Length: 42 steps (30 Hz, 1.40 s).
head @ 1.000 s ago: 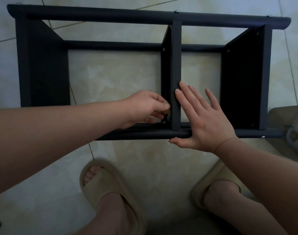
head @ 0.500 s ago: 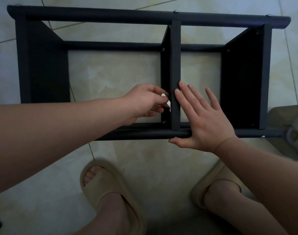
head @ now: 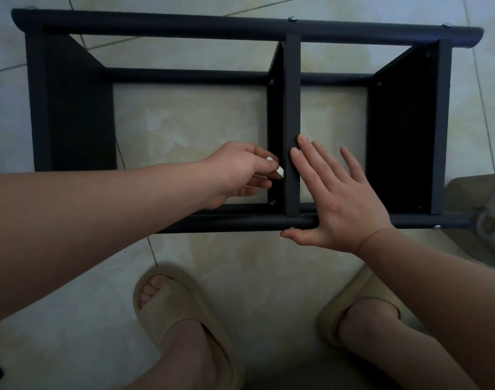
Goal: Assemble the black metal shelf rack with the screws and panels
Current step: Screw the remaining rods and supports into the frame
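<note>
Rack [head: 156,25] of matte black tubes; left hand [head: 240,171] pinches white piece [head: 280,173], right hand [head: 342,201] lies flat.

My rack [head: 292,108] is matt black all over, panels and tubes alike, with small silver screws [head: 291,19] on its far tube. The little piece [head: 280,172] pinched in my left hand [head: 237,173] is white. The floor [head: 190,122] is pale cream tile, marbled in cloudy beige, with thin grey grout lines. My slippers [head: 170,302] are plain beige. The object [head: 482,198] at the right edge is dull grey-green.
</note>
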{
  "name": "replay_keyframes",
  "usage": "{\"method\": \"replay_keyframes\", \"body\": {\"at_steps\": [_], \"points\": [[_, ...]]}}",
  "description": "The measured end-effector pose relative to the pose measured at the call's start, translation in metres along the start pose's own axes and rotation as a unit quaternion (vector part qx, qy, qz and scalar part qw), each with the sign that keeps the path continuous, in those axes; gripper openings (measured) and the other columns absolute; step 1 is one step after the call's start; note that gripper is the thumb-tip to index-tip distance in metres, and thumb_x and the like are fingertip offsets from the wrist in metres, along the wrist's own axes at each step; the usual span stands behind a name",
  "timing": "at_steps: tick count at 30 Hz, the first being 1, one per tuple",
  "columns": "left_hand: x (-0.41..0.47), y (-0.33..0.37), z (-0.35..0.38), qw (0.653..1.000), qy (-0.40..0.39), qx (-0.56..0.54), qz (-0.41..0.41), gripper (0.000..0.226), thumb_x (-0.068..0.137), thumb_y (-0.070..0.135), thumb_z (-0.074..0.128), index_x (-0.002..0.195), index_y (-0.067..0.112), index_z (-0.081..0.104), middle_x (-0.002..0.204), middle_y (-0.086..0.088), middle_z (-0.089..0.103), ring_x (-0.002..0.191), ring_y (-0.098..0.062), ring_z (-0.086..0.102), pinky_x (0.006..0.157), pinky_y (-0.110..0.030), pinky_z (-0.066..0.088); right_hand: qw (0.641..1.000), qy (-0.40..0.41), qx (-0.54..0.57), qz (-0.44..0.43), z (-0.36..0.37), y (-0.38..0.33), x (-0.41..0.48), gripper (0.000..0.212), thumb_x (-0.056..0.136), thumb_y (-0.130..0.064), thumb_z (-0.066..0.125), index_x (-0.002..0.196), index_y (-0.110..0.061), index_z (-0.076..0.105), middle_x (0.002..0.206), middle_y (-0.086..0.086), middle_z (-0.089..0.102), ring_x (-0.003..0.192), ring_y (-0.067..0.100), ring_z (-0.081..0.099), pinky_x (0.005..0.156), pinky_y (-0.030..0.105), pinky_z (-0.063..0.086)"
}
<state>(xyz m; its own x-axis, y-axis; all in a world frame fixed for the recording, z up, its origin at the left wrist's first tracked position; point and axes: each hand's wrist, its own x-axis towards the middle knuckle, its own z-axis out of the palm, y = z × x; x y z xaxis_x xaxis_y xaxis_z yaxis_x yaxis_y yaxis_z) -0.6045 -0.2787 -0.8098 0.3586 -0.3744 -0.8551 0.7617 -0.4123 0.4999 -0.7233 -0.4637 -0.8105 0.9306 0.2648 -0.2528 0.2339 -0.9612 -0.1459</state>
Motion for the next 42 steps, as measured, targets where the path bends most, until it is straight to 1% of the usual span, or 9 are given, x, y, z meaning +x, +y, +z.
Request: {"method": "replay_keyframes", "body": {"at_steps": [4, 11, 15, 19, 22, 27, 31, 35, 42], "points": [[0.0008, -0.0026, -0.0012, 1.0, -0.007, -0.008, -0.01, 0.003, 0.093, 0.019, 0.067, 0.092, 0.021, 0.066, 0.088, 0.002, 0.077, 0.073, -0.012, 0.068, 0.069, -0.028, 0.048, 1.0, 0.0, -0.003, -0.001, -0.0001, 0.0, 0.0001, 0.119, 0.077, -0.087, 0.045, 0.162, -0.01, 0.014, 0.171, 0.006, 0.007, 0.155, 0.03, 0.023, 0.121, 0.062, 0.021], [0.0011, -0.0033, -0.0013, 0.999, -0.011, 0.044, 0.007, 0.001, 0.093, 0.02, 0.067, 0.093, 0.021, 0.067, 0.087, 0.003, 0.077, 0.075, -0.011, 0.067, 0.071, -0.027, 0.048, 1.0, 0.005, 0.001, -0.001, -0.0006, -0.0002, 0.0004, 0.119, 0.076, -0.086, 0.047, 0.162, -0.01, 0.015, 0.17, 0.006, 0.009, 0.154, 0.031, 0.024, 0.121, 0.062, 0.022], [0.0003, -0.0024, -0.0006, 1.0, -0.009, 0.018, 0.001, 0.001, 0.093, 0.02, 0.068, 0.094, 0.02, 0.067, 0.089, 0.001, 0.077, 0.074, -0.01, 0.067, 0.072, -0.027, 0.048, 1.0, -0.003, 0.001, 0.002, -0.0006, -0.0001, 0.0002, 0.119, 0.076, -0.086, 0.045, 0.162, -0.01, 0.015, 0.17, 0.006, 0.007, 0.155, 0.03, 0.022, 0.122, 0.061, 0.021], [-0.0003, -0.0021, -0.0005, 0.999, -0.021, -0.006, -0.026, 0.009, 0.094, 0.024, 0.067, 0.1, 0.018, 0.067, 0.09, 0.0, 0.077, 0.076, -0.01, 0.066, 0.069, -0.025, 0.048, 1.0, -0.007, 0.001, 0.003, -0.0007, -0.0002, 0.0001, 0.12, 0.076, -0.087, 0.044, 0.163, -0.011, 0.013, 0.171, 0.005, 0.006, 0.155, 0.029, 0.021, 0.122, 0.061, 0.02], [-0.0017, -0.0028, 0.0012, 0.997, -0.044, -0.026, -0.051, 0.01, 0.097, 0.025, 0.063, 0.1, 0.016, 0.066, 0.086, 0.001, 0.074, 0.071, -0.008, 0.063, 0.064, -0.022, 0.047, 1.0, -0.004, 0.004, 0.002, -0.0007, -0.0003, -0.0002, 0.12, 0.076, -0.087, 0.045, 0.163, -0.01, 0.014, 0.171, 0.005, 0.006, 0.155, 0.029, 0.022, 0.121, 0.061, 0.022], [-0.0027, -0.0063, 0.0014, 0.996, -0.06, -0.03, -0.066, 0.01, 0.098, 0.024, 0.061, 0.099, 0.014, 0.065, 0.083, 0.001, 0.074, 0.064, -0.005, 0.061, 0.061, -0.019, 0.048, 1.0, -0.001, 0.006, 0.001, -0.0006, 0.0003, -0.0002, 0.12, 0.076, -0.087, 0.046, 0.163, -0.01, 0.014, 0.171, 0.006, 0.007, 0.155, 0.03, 0.023, 0.121, 0.061, 0.023], [-0.0036, -0.0085, 0.0019, 0.995, -0.07, -0.029, -0.058, 0.01, 0.1, 0.021, 0.058, 0.096, 0.013, 0.064, 0.079, 0.003, 0.074, 0.063, -0.005, 0.061, 0.057, -0.017, 0.048, 1.0, -0.003, 0.005, 0.001, 0.0002, 0.0003, -0.0004, 0.12, 0.076, -0.087, 0.046, 0.163, -0.01, 0.014, 0.171, 0.005, 0.006, 0.155, 0.029, 0.022, 0.121, 0.061, 0.022], [-0.0031, -0.0089, 0.0016, 0.997, -0.067, -0.018, -0.044, 0.014, 0.101, 0.017, 0.056, 0.09, 0.014, 0.064, 0.077, 0.003, 0.073, 0.066, -0.006, 0.06, 0.057, -0.018, 0.047, 1.0, 0.0, 0.006, 0.002, 0.0002, 0.0003, 0.0001, 0.12, 0.076, -0.086, 0.046, 0.162, -0.01, 0.015, 0.171, 0.005, 0.007, 0.155, 0.03, 0.024, 0.121, 0.061, 0.023], [-0.0027, -0.0103, -0.003, 0.996, -0.077, -0.005, -0.034, 0.014, 0.101, 0.014, 0.055, 0.09, 0.015, 0.064, 0.076, 0.005, 0.075, 0.066, -0.004, 0.063, 0.057, -0.017, 0.048, 1.0, -0.002, 0.003, 0.002, -0.0001, 0.0001, -0.0002, 0.119, 0.076, -0.087, 0.046, 0.162, -0.01, 0.015, 0.17, 0.006, 0.008, 0.155, 0.03, 0.023, 0.121, 0.061, 0.022]]}}
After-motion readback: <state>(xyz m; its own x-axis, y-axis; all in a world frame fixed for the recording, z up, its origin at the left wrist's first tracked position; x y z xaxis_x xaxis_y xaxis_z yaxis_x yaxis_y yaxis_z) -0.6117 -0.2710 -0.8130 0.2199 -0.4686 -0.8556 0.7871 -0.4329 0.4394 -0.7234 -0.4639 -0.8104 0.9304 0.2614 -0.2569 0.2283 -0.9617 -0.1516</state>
